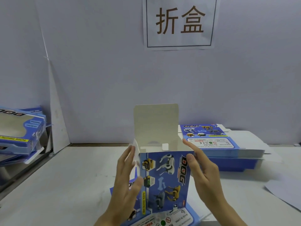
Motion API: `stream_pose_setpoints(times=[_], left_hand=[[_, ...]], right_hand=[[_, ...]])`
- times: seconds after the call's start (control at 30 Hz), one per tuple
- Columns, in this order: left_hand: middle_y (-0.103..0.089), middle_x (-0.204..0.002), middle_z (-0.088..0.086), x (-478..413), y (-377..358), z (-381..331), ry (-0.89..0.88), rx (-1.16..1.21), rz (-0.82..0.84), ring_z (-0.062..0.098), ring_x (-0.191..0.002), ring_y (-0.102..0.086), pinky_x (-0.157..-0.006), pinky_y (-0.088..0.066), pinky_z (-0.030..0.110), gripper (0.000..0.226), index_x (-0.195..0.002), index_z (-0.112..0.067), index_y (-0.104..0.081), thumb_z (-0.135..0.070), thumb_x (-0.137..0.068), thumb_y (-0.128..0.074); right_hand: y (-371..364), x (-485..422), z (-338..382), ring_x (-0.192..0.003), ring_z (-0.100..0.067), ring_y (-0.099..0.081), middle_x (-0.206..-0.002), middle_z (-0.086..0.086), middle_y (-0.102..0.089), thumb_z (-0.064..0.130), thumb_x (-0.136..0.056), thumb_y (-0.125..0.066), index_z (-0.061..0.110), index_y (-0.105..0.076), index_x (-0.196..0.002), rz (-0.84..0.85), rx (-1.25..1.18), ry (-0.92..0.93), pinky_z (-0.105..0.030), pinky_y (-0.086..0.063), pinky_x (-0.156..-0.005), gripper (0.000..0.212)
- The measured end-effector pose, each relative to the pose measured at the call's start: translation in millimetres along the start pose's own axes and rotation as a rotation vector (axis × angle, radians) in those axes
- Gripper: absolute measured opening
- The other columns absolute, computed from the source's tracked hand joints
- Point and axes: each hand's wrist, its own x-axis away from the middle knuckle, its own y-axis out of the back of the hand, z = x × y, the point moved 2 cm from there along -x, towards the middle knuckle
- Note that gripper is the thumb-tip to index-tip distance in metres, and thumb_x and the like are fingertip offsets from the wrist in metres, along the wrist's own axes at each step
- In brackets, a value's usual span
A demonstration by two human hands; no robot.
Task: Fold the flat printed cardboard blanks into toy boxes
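- Box [164, 180] stands upright nr the middle of the table's [65, 185] near edge. Printed front panel faces the camera, top open. It sits on a loose flat blank [184, 217] lying at that edge.
- Lid flap [156, 121] sticks straight up at the back, plain pale inside showing. Small side flap [136, 148] on the L is also up, not tucked. Box bottom is hidden, can't tell if it's locked.
- L hand [127, 176]: not clenched. Fingers straight, laid along the box's L side & that side flap, thumb on the front panel. Blurred, so can't tell how hard it presses.
- R hand [200, 168]: grasping the box's top R corner, thumb on the front panel by the "DOG" print, fingers round on the R wall.
- Handling (judgement): thin printed card, v. light & empty, so it'll slide or tip w/ a nudge and needs one hand steadying. Stiff across panels, bends cleanly only at the scored creases, dents if squeezed mid-panel. Glossy print prob. a bit slippery.
- Where to hold (judgement): at corners where two walls meet, as the R hand does. Push flaps nr their crease, lid by its free edge.
- Stage (judgement): body formed, top not yet closed. Side flaps go in first, then the lid tuck.
- Stack of flat blanks [228, 144] at the table's far R, by the wall.
- More printed boxes [29, 137] piled off the L edge.
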Motion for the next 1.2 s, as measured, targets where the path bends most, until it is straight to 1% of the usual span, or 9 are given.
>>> stream_pose_setpoints(times=[0.1,0.27,0.5,0.6,0.77,0.93,1.03,1.1,1.2], left_hand=[[-0.049,-0.127,-0.034,2,0,10,0.287,0.141,0.151,-0.002,-0.116,-0.055,-0.093,-0.049,0.021,0.107,-0.136,-0.062,-0.002,-0.055,-0.060,-0.077],[-0.058,-0.128,-0.007,2,-2,25,0.416,0.079,0.238,0.011,-0.112,-0.062,-0.089,-0.056,0.035,0.099,-0.143,-0.026,-0.028,-0.023,-0.062,-0.085],[-0.062,-0.125,0.000,4,-2,35,0.472,0.074,0.207,0.018,-0.108,-0.065,-0.084,-0.058,0.034,0.105,-0.145,-0.021,-0.030,-0.019,-0.057,-0.086],[-0.063,-0.123,-0.001,4,-2,32,0.467,0.070,0.208,0.015,-0.108,-0.065,-0.086,-0.057,0.035,0.105,-0.145,-0.022,-0.031,-0.023,-0.055,-0.086],[-0.060,-0.128,-0.002,4,-3,33,0.465,0.054,0.217,0.017,-0.112,-0.062,-0.092,-0.054,0.037,0.096,-0.144,-0.020,-0.030,-0.012,-0.065,-0.085],[-0.058,-0.130,-0.001,5,-3,39,0.467,0.051,0.212,0.020,-0.114,-0.061,-0.094,-0.053,0.036,0.092,-0.144,-0.017,-0.030,-0.013,-0.069,-0.083],[-0.062,-0.125,-0.006,5,-3,40,0.471,0.069,0.227,0.010,-0.109,-0.064,-0.082,-0.057,0.026,0.101,-0.144,-0.024,-0.030,-0.028,-0.059,-0.087],[-0.062,-0.124,-0.008,5,-3,41,0.478,0.076,0.235,0.005,-0.108,-0.063,-0.077,-0.056,0.022,0.103,-0.144,-0.025,-0.030,-0.029,-0.060,-0.088],[-0.060,-0.126,-0.007,5,-2,42,0.478,0.086,0.233,0.003,-0.109,-0.062,-0.075,-0.056,0.022,0.105,-0.145,-0.023,-0.029,-0.032,-0.058,-0.086]], right_hand=[[11,-20,18,-0.096,-0.005,-0.067,-0.097,0.018,-0.072,0.047,-0.092,-0.051,0.036,-0.066,-0.101,-0.023,0.057,0.070,-0.021,-0.052,-0.070,0.022],[12,-86,58,-0.103,0.002,-0.059,-0.111,0.018,-0.062,0.051,-0.079,-0.069,0.038,-0.052,-0.112,0.104,0.158,0.042,-0.016,-0.046,-0.086,0.040],[-27,-160,55,-0.062,-0.005,-0.058,-0.068,0.008,-0.063,0.032,-0.086,-0.069,0.021,-0.065,-0.075,0.381,0.294,-0.153,-0.018,-0.049,-0.061,0.016],[-33,-169,24,-0.072,-0.018,-0.065,-0.085,-0.005,-0.069,0.035,-0.084,-0.071,0.013,-0.064,-0.091,0.485,0.216,-0.624,-0.031,-0.056,-0.073,0.024],[-36,-151,-19,-0.087,-0.016,-0.060,-0.118,-0.007,-0.061,0.039,-0.096,-0.054,0.014,-0.052,-0.128,0.888,1.043,-0.827,-0.032,-0.043,-0.086,0.041],[-26,-150,-15,-0.125,-0.025,-0.049,-0.140,-0.012,-0.050,0.028,-0.099,-0.049,0.008,-0.049,-0.135,0.791,0.866,-0.719,-0.030,-0.038,-0.099,0.041],[-28,-156,1,-0.095,-0.019,-0.065,-0.112,-0.007,-0.065,0.035,-0.090,-0.063,0.014,-0.062,-0.113,0.718,0.376,-0.695,-0.025,-0.056,-0.076,0.030],[-28,-165,16,-0.091,-0.021,-0.067,-0.109,-0.009,-0.068,0.023,-0.089,-0.066,0.018,-0.064,-0.107,0.649,0.077,-0.632,-0.032,-0.059,-0.080,0.019],[-29,-171,36,-0.086,-0.017,-0.070,-0.102,-0.001,-0.071,0.008,-0.087,-0.067,0.029,-0.070,-0.103,0.612,0.024,-0.426,-0.030,-0.060,-0.074,0.027]])
